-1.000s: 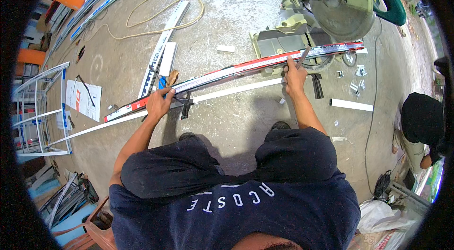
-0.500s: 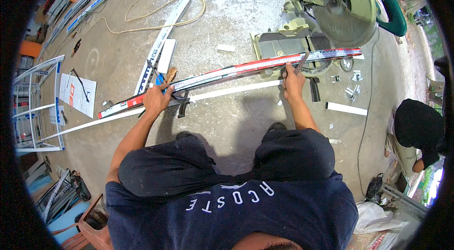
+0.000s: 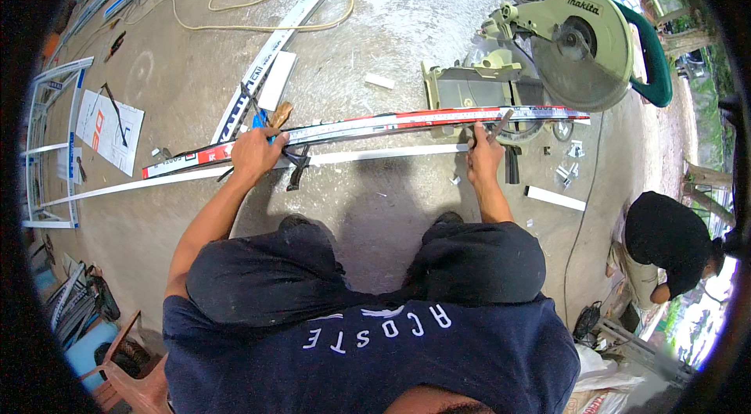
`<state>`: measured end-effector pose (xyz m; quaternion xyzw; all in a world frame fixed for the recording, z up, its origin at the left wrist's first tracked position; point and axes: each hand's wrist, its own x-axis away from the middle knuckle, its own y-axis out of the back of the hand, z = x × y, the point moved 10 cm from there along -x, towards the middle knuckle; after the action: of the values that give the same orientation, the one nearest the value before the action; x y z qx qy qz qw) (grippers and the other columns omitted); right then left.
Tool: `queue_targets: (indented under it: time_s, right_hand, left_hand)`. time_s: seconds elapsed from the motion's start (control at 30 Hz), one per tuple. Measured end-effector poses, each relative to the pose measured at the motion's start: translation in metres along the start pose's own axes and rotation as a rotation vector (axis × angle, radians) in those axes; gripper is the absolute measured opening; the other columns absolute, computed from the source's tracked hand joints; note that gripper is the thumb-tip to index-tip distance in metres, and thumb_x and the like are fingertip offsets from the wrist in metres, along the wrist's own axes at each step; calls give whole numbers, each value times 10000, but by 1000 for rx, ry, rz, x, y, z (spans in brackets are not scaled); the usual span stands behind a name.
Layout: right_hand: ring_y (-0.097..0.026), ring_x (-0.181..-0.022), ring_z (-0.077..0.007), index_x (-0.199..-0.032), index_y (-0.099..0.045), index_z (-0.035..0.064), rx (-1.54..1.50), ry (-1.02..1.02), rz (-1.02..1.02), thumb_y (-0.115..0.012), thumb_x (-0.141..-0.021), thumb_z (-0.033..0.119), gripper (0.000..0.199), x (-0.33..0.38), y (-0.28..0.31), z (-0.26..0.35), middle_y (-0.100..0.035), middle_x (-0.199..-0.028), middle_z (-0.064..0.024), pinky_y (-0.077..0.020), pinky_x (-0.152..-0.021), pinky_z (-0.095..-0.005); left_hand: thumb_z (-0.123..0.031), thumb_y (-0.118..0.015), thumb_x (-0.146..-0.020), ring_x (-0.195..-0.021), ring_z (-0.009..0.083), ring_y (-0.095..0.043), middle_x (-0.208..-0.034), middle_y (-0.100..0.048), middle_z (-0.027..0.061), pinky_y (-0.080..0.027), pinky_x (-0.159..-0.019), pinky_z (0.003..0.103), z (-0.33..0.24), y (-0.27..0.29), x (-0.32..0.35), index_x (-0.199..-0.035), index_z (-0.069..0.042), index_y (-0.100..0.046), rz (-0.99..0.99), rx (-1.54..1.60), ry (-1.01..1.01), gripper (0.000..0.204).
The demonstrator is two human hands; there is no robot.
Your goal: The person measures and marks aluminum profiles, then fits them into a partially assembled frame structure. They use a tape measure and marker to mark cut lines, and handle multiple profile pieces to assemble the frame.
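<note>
Head view shows a concrete floor, with a person in black low down at the far right. Next in bulk comes a pale green miter saw at upper right, its dark green handle to the right. Across the middle, beyond the wearer's knees, stretches a long red-and-white bar, its right part lying over the saw's base; a thin white strip runs just beside it, nearer the knees. A short white profile lies on the floor to the right. At the bar's left part, the left hand has its fingers gripping it. Farther right, the right hand grasps a slim, tilted stick-like tool in its fingers, at the bar's near edge. Small metal pieces lie scattered just beyond the profile.
</note>
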<state>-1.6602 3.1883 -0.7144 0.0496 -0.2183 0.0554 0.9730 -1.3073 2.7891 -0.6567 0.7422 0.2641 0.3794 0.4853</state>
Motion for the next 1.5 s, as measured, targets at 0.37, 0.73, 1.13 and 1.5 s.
queue_targets:
  time_s: [0.37, 0.73, 1.13, 1.5]
  right_hand:
    - [-383, -436, -80, -962, -592, 53, -110, -81, -18, -724, -951, 417, 387, 7, -1, -3, -606, -750, -44, -295, -387, -265]
    - [-342, -441, -74, -1028, -634, 9, -471, -106, -90, -546, -1046, 185, 198, 2, 67, 25, -656, -795, -81, -265, -383, -264]
    - [-299, -474, -85, -958, -774, 47, 639, 60, 419, -646, -1006, 443, 419, 46, 54, 9, -372, -559, 58, -254, -455, -306]
    - [-679, -767, -184, -978, -763, 27, 841, 201, 1066, -692, -949, 355, 336, 67, 18, -64, -748, -826, -83, -529, -706, -391]
  left_hand:
    - [-488, -663, -910, -908, 401, -715, -920, -744, 220, -540, -794, 481, 16, -14, -4, -1036, -136, -807, 101, 245, -99, 401]
    - [-418, -734, -926, -758, 225, -673, -783, -701, 125, -513, -733, 392, -12, -57, 44, -918, -45, -745, 269, 275, -442, 374]
    - [-351, -722, -970, -658, 93, -534, -771, -615, 7, -416, -587, 267, -78, -181, 61, -1130, -27, -651, 1010, 682, -412, 368]
    - [-458, -763, -907, -849, 255, -643, -896, -663, 144, -514, -763, 388, -115, -177, 95, -1231, -17, -593, 663, 423, -426, 574]
